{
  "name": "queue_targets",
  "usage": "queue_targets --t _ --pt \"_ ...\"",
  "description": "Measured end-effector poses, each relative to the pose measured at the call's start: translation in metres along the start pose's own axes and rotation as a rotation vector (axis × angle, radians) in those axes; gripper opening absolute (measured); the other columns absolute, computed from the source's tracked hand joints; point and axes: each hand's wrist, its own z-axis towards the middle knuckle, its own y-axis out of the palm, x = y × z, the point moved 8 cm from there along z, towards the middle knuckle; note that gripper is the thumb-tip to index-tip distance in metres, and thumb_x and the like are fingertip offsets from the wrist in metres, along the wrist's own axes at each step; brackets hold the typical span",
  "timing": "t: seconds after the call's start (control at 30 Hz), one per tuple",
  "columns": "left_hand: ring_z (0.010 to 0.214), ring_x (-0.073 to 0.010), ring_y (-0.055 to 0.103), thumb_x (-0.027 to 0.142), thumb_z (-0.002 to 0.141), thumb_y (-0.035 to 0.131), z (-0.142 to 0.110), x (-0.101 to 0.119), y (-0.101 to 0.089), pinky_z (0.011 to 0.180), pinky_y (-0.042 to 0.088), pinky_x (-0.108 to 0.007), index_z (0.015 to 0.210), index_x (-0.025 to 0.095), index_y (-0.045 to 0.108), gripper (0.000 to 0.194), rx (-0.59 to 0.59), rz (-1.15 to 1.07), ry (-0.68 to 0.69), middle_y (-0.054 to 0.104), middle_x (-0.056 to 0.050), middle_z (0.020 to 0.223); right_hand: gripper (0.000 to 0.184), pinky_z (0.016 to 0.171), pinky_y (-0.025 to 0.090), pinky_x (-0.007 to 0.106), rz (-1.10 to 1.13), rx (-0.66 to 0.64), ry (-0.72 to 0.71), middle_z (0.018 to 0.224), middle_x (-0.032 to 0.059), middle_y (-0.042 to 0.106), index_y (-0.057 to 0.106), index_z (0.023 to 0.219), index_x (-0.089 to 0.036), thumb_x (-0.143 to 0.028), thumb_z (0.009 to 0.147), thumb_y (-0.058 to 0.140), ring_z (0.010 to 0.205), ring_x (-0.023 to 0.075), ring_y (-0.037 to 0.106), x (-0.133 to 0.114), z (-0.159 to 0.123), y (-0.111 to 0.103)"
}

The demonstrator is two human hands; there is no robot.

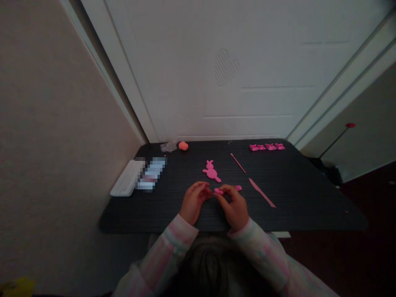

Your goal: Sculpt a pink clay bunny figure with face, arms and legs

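My left hand [193, 201] and my right hand [234, 205] meet over the near middle of a black table [303, 194]. A small piece of pink clay [218, 191] sits pinched in my right fingertips, and my left fingertips curl in close beside it. Just beyond my hands lies a flat pink clay figure [211, 171] with ears on top. Another small pink clay bit [238, 188] rests on the table right of my right hand.
A long pink modelling tool [261, 192] and a thin pink stick [237, 162] lie to the right. Several pink moulds [267, 147] line the far edge. An orange clay lump [183, 145] and clear wrapper sit far left, near a white box [125, 183]. A white door stands behind.
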Motion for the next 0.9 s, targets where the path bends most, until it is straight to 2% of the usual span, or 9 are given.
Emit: queue_targets --t 0.2,0.37,0.43,0.53,0.67,0.73,0.83,0.9 --pt "0.057 -0.011 0.055 0.02 0.062 0.061 -0.001 0.002 0.0 0.058 0.043 -0.024 0.069 0.01 0.061 0.012 0.025 0.013 0.016 0.058 -0.002 0.058 0.027 0.056 0.043 0.02 -0.075 -0.097 -0.063 0.059 -0.001 0.059 0.055 0.068 -0.018 -0.027 0.086 0.037 0.055 0.0101 0.056 -0.012 0.002 0.002" --pt "0.057 -0.0065 0.052 0.02 0.062 0.058 0.0 0.018 -0.019 0.057 0.039 -0.019 0.069 0.014 0.057 0.009 0.192 -0.032 0.187 0.055 0.003 0.059 0.012 0.07 0.043 0.029 -0.227 -0.207 -0.143 0.076 0.0042 0.063 0.058 0.076 -0.017 -0.028 0.077 0.054 0.075 0.0166 0.057 -0.012 -0.002 0.011" --pt "0.056 -0.0056 0.05 0.02 0.062 0.056 0.001 0.021 -0.025 0.055 0.038 -0.018 0.069 0.015 0.056 0.009 0.239 -0.052 0.234 0.053 0.004 0.058 0.009 0.074 0.042 0.034 -0.306 -0.254 -0.171 0.079 0.0057 0.063 0.059 0.075 -0.017 -0.025 0.076 0.055 0.08 0.0194 0.055 -0.01 -0.008 0.014" --pt "0.054 -0.0067 0.049 0.02 0.061 0.057 0.001 0.022 -0.026 0.054 0.037 -0.02 0.069 0.014 0.056 0.01 0.242 -0.057 0.235 0.053 0.003 0.057 0.012 0.077 0.04 0.038 -0.402 -0.316 -0.212 0.087 0.0077 0.062 0.061 0.083 -0.017 -0.023 0.079 0.051 0.086 0.0213 0.054 -0.009 -0.019 0.013" --pt "0.053 -0.0073 0.048 0.019 0.06 0.057 0.001 0.02 -0.024 0.054 0.037 -0.021 0.068 0.013 0.057 0.01 0.232 -0.052 0.216 0.053 0.003 0.056 0.023 0.079 0.04 0.036 -0.453 -0.389 -0.263 0.098 0.008 0.061 0.057 0.101 -0.018 -0.02 0.081 0.047 0.091 0.0202 0.052 -0.012 -0.034 0.009" --pt "0.054 -0.0073 0.048 0.019 0.06 0.057 0.001 0.02 -0.023 0.054 0.037 -0.021 0.068 0.013 0.057 0.01 0.233 -0.053 0.21 0.053 0.003 0.056 0.02 0.076 0.042 0.033 -0.461 -0.404 -0.269 0.092 0.0061 0.062 0.057 0.098 -0.019 -0.019 0.082 0.046 0.086 0.018 0.053 -0.011 -0.038 0.006" --pt "0.054 -0.007 0.048 0.019 0.061 0.058 0.001 0.019 -0.024 0.054 0.037 -0.02 0.067 0.013 0.057 0.009 0.233 -0.056 0.204 0.052 0.003 0.055 0.011 0.069 0.042 0.03 -0.475 -0.4 -0.257 0.078 0.003 0.061 0.058 0.083 -0.019 -0.023 0.081 0.049 0.075 0.0156 0.054 -0.007 -0.037 0.006" --pt "0.054 -0.0071 0.048 0.019 0.061 0.057 0.001 0.019 -0.025 0.054 0.037 -0.021 0.067 0.013 0.058 0.009 0.23 -0.057 0.199 0.053 0.002 0.056 0.012 0.065 0.042 0.029 -0.49 -0.383 -0.245 0.073 0.0023 0.06 0.057 0.076 -0.018 -0.026 0.081 0.049 0.07 0.0149 0.054 -0.004 -0.034 0.008"
